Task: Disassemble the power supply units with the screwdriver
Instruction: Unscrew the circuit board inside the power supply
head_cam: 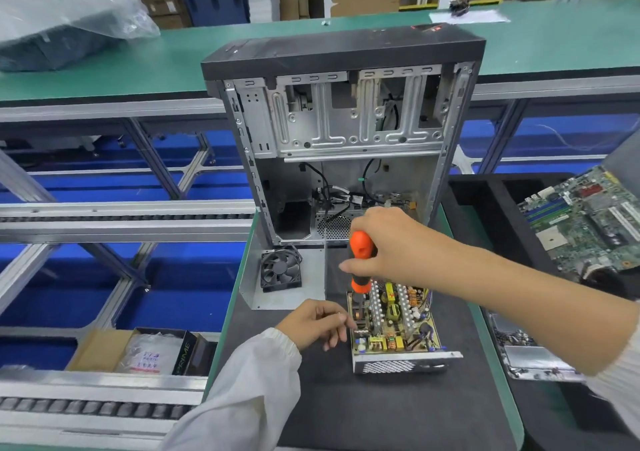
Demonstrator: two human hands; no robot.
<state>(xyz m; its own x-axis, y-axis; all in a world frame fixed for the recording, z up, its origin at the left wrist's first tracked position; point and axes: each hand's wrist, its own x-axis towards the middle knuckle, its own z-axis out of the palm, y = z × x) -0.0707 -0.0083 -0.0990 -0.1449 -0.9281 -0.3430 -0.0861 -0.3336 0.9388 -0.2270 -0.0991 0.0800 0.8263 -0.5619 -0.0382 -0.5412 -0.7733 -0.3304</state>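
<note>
An opened power supply unit point(394, 329) lies on the black mat, its circuit board bare and its perforated metal wall facing me. My right hand point(384, 242) grips an orange-handled screwdriver point(361, 260) held upright, its tip down at the board's left edge. My left hand point(317, 322) rests beside the unit's left side, fingers loosely curled and touching its edge; whether it pinches anything is unclear. The unit's cover point(277, 287) with a black fan point(281, 268) lies just behind to the left.
An empty computer case point(343, 138) stands upright behind the unit. A motherboard point(588, 222) sits in a black foam tray at right. A metal panel with parts point(530, 357) lies right of the mat. Cardboard box point(145, 350) at left, beside roller conveyors.
</note>
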